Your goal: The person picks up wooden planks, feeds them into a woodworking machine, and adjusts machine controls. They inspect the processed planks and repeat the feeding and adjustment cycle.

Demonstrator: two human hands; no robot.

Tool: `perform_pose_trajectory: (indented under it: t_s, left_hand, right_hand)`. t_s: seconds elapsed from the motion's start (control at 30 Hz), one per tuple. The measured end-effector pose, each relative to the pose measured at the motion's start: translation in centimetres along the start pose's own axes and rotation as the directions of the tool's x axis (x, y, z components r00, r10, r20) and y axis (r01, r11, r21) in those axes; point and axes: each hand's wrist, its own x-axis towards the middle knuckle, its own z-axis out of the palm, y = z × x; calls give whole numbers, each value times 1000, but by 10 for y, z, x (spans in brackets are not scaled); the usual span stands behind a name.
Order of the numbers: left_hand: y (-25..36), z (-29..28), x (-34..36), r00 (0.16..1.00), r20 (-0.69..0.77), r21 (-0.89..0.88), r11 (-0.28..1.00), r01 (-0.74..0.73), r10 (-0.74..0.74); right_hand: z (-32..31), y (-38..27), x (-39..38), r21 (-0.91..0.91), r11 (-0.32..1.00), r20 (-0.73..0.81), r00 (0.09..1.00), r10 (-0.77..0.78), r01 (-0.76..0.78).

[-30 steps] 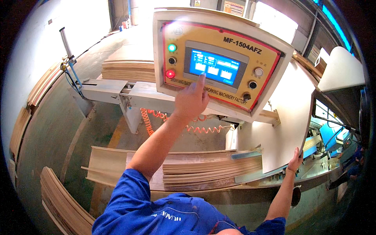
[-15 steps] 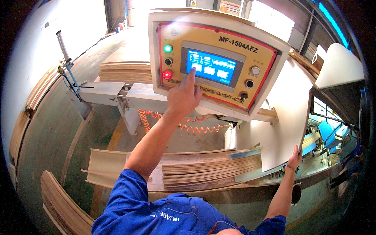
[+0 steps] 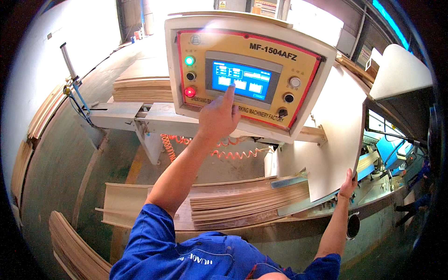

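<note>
My left hand reaches up to a control box with a yellow face and a pale frame. Its index finger stretches out to the blue touchscreen, at the lower edge between the left and middle picture buttons; the other fingers are curled, holding nothing. Whether the fingertip presses on the glass I cannot tell. At the right, my right hand grips the lower edge of a large white machine panel, thumb pointing up and the fingers partly hidden. A green lamp and a red lamp glow beside the screen.
Stacked thin wooden strips lie on the machine bed before me. Orange coiled hoses hang below the control box. More boards are piled behind it, and a bundle of strips stands at lower left. Blue machinery is on the right.
My left index finger has shifted right across the screen, from the left picture button toward the middle one. The view has moved slightly. My right hand stays at the panel edge.
</note>
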Motion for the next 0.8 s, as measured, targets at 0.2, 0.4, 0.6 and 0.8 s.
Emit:
perform_pose_trajectory:
  t_s: [0.2, 0.4, 0.6, 0.8]
  left_hand:
    - [14, 17, -3, 995, 20, 15, 995, -96, 96]
    - [28, 23, -1, 978, -62, -26, 980, -199, 197]
    - [26, 30, 1, 984, -29, 15, 985, -174, 174]
    - [18, 20, -4, 989, -28, -43, 988, -149, 148]
  right_hand:
    - [2, -1, -1, 26, 1000, 0, 1000, -15, 15]
    - [1, 2, -1, 48, 999, -24, 1000, 2, 0]
    - [-1, 6, 1, -21, 999, -29, 999, -31, 30]
    - [-1, 7, 2, -9, 999, -26, 999, -44, 43]
